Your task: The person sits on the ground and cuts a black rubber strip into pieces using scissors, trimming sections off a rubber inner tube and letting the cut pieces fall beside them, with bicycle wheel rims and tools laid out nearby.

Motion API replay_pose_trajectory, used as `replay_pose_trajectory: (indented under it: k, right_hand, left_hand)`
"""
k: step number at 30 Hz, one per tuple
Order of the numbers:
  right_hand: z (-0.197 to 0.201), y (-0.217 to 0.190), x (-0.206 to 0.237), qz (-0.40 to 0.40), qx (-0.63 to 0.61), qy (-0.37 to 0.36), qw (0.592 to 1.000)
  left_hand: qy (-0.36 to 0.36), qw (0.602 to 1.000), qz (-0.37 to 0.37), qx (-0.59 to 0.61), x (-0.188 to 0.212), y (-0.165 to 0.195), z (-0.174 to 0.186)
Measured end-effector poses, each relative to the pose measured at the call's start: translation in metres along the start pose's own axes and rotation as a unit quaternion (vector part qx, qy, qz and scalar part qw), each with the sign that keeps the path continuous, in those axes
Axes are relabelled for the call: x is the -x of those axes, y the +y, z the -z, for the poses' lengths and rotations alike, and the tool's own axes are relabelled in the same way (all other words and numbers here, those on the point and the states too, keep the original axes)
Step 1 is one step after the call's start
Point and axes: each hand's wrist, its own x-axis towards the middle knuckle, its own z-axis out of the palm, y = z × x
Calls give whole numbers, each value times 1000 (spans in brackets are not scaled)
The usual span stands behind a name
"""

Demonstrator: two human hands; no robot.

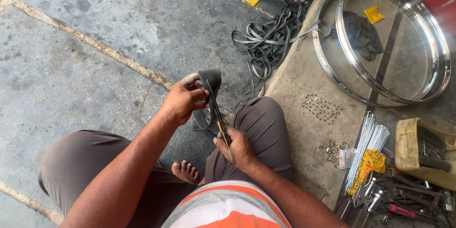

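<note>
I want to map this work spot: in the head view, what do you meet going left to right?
Left hand → rubber strip → scissors in the right hand → small metal nipples → spoke bundle → tool tray.

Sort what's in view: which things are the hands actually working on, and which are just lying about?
In use:
left hand holding the black rubber strip
right hand with the scissors cutting it

Lying about:
chrome rims
pile of rubber strips
spoke bundle
spoke nipples
hand tools
</note>
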Motion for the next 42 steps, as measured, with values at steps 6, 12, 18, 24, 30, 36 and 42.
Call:
replay_pose_trajectory:
  k: [6,12,18,24,30,36,42]
  right_hand:
    - [-2,-2,-2,24,-10,-8,1000]
    - [-2,-4,-3,48,-21,3,999]
    - [1,-5,-1,33,-9,9,999]
    - [1,-8,0,-2,-2,2,1000]
    - [1,-10,-1,16,-8,2,1000]
    - [2,-9,-2,39,-39,1,998]
    - [2,-7,-1,11,6,11,1000]
  left_hand:
    - [32,999,26,-6,-1,6,1]
    - [-9,998,6,-55,5,1,-7]
    - [5,1000,0,-24,5,-1,-9]
    - [44,999,-1,15,1,1,-4]
    - [5,999,29,16,1,3,-3]
    - [-23,999,19,-13,5,0,-8]
    - [1,1000,14,-13,2,-1,-3]
